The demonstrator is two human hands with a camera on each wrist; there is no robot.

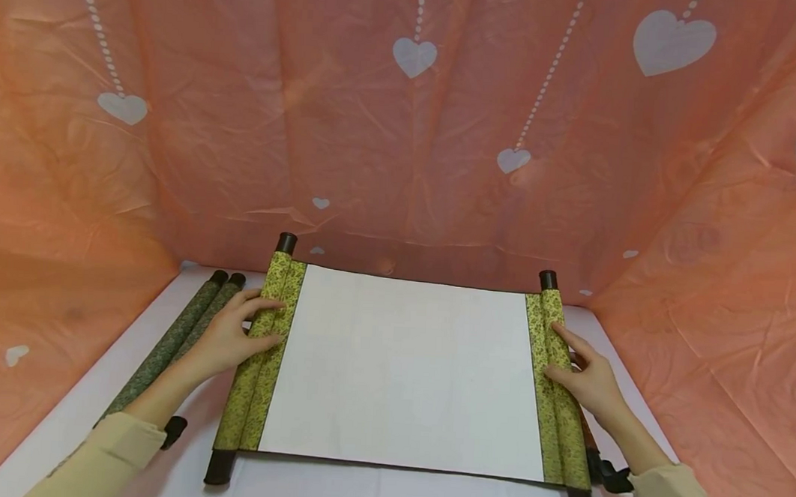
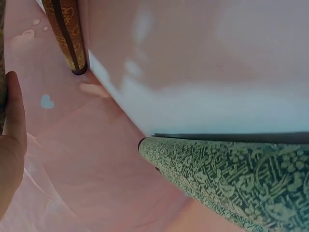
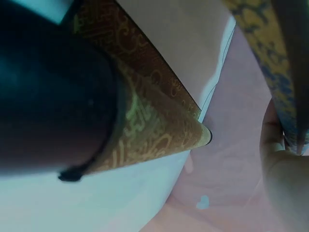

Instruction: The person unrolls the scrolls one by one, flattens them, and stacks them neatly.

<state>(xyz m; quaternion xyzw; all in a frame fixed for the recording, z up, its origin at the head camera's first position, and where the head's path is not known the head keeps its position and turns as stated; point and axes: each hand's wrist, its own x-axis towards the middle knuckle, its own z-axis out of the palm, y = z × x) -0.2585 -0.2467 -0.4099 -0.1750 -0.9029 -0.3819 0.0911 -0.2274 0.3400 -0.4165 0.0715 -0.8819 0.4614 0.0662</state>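
Observation:
A hanging scroll (image 1: pixel 412 369) with blank white paper, yellow-green patterned borders and black roller knobs is spread wide in the head view. It appears raised a little above the table. My left hand (image 1: pixel 228 333) grips its left roller, thumb and fingers reaching over the border. On the right roller, my right hand (image 1: pixel 587 375) holds on in the same way. Only part of the left hand (image 2: pixel 13 130) shows at the edge of the left wrist view. In the right wrist view, the right hand (image 3: pixel 282 169) is around the yellow roller (image 3: pixel 263 43).
To the left lies a green patterned scroll (image 1: pixel 170 342) with two rollers side by side. A brown-gold scroll (image 3: pixel 159 121) with a black knob lies at the right, mostly hidden in the head view. Orange sheeting with white hearts (image 1: pixel 415 58) surrounds the white table (image 1: pixel 331 493).

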